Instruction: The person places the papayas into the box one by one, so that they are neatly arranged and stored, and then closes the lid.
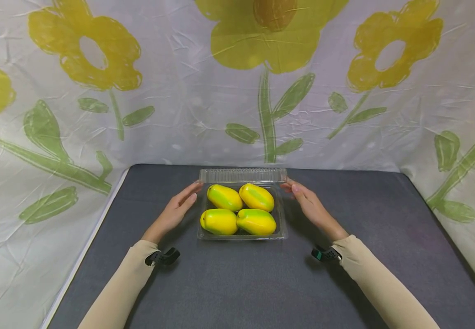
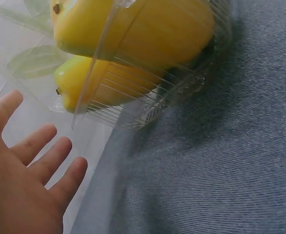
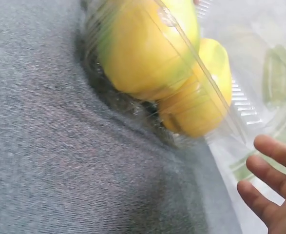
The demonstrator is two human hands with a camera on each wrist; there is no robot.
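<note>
A clear plastic clamshell box [image 1: 243,237] sits on the dark cloth with its lid [image 1: 243,175] raised at the far side. Several yellow-green oblong fruits [image 1: 256,222], which look like mangoes, lie inside in two rows. My left hand [image 1: 174,209] is at the box's far left corner, fingers extended. In the left wrist view its fingers are spread beside the clear plastic. The right hand [image 1: 313,208] mirrors it at the far right corner, fingers extended near the lid's edge. Whether either hand's fingertips touch the lid, I cannot tell. Neither hand grips anything.
Dark grey cloth [image 1: 237,288] covers the table around the box. Behind and at both sides hangs a white curtain [image 1: 171,123] printed with yellow flowers. Black bands [image 1: 162,257] are worn on both wrists.
</note>
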